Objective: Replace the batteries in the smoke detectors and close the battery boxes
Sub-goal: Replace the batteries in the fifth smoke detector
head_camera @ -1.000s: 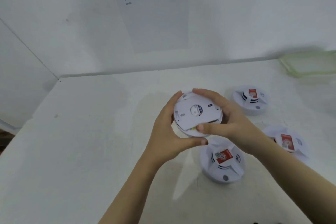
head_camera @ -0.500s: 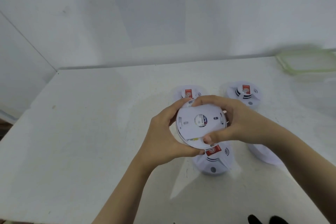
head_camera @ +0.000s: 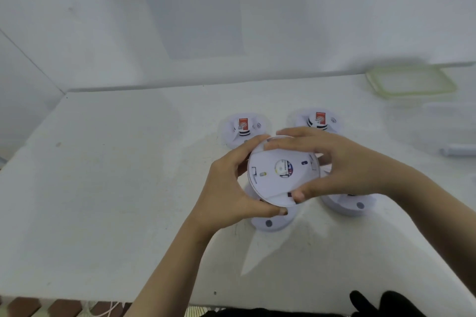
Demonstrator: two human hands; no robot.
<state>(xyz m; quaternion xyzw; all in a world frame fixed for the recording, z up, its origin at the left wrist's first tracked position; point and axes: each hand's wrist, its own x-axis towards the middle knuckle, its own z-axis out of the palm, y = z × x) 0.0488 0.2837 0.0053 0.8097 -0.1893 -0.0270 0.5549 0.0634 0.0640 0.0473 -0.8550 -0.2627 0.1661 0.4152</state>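
A: What are the hands doing in the head view?

B: They hold a round white smoke detector (head_camera: 280, 175) up above the bench (head_camera: 128, 188), with its flat back turned towards the camera. The left hand (head_camera: 229, 188) cups the left edge. Its fingers (head_camera: 255, 141) curl over the upper rim and its thumb presses under the lower rim.

A: And the other hand?

B: The right hand (head_camera: 342, 170) grips the right side. Its fingers lie across the top edge and its thumb pinches the bottom edge beside a small dark slot. Both hands are curled round the same unit.

A: Is the battery box shut?

B: I cannot tell, because the back is too blurred. It has a round label in the middle and a small yellowish spot to the left of that.

A: Where are the other units?

B: Four lie on the bench, domed face up. The back-left detector (head_camera: 243, 128) and the back-right detector (head_camera: 318, 118) sit just beyond the hands, and each has a red sticker. The front detector (head_camera: 270, 221) lies directly below the held one and is mostly hidden by it. The front-right detector (head_camera: 353, 204) is partly covered by the right wrist.

A: Is there anything else around?

B: A green-rimmed lid (head_camera: 412, 82) lies at the far right of the bench. A pale cylinder (head_camera: 458, 149) near the right edge is too blurred to name. A printed sheet (head_camera: 195, 8) hangs on the wall behind.
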